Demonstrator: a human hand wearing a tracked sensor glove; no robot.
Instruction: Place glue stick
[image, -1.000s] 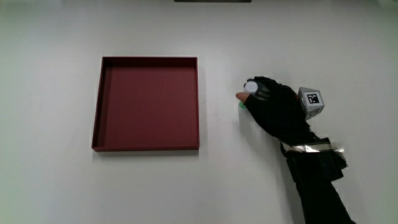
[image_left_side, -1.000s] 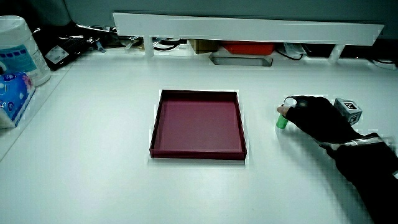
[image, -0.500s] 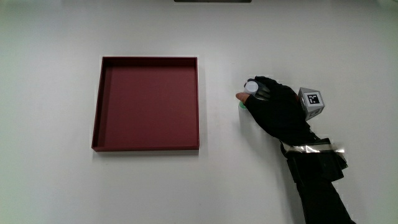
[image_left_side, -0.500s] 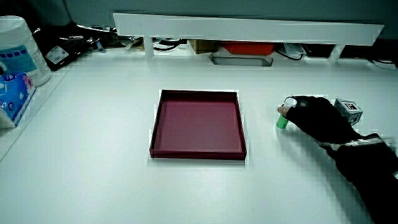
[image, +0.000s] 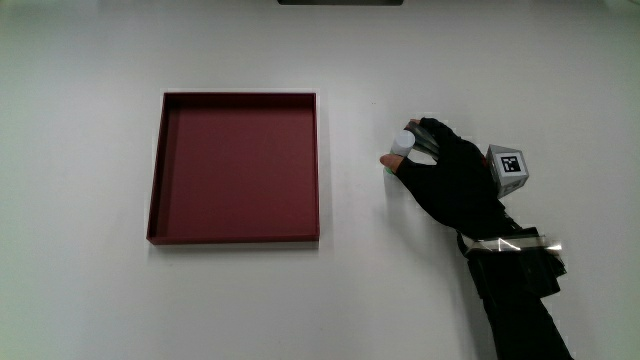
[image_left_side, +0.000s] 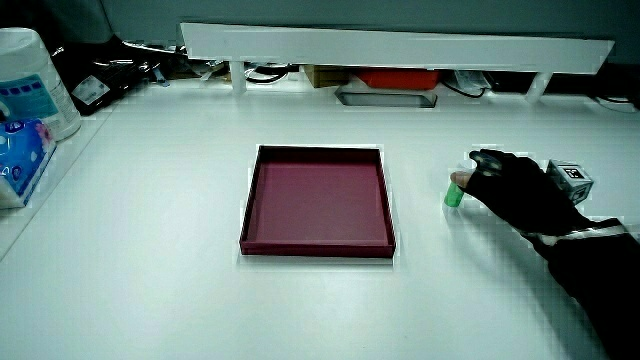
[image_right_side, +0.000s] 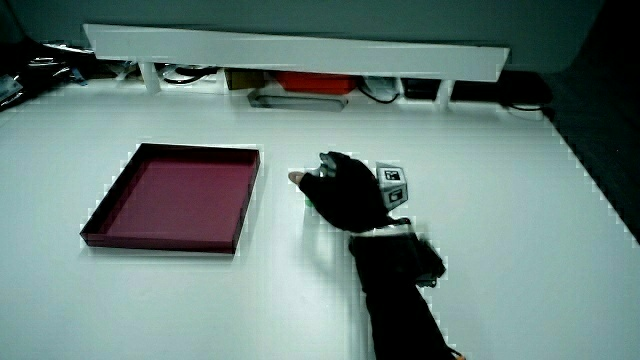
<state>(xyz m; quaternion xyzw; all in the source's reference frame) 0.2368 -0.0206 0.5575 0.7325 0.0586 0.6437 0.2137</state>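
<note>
The glue stick (image: 401, 143) stands upright on the white table beside the dark red tray (image: 160, 170). It has a white cap and a green body (image_left_side: 454, 197). The gloved hand (image: 440, 175) reaches it from the side away from the tray. The thumb (image: 388, 160) and fingers (image: 428, 132) still touch the stick near its cap, and the fingers are stretched out longer than before. In both side views the hand (image_right_side: 340, 190) hides most of the stick. The tray (image_left_side: 252, 200) holds nothing.
A patterned cube (image: 507, 167) rides on the hand's back. A low white partition (image_left_side: 400, 42) with cables and boxes under it runs along the table's edge farthest from the person. A wipes tub (image_left_side: 30, 80) and a tissue pack (image_left_side: 18, 150) stand at another edge.
The hand's back and forearm have drawn slightly away from the tray and the fingers have stretched out. The glue stick has stayed where it stood.
</note>
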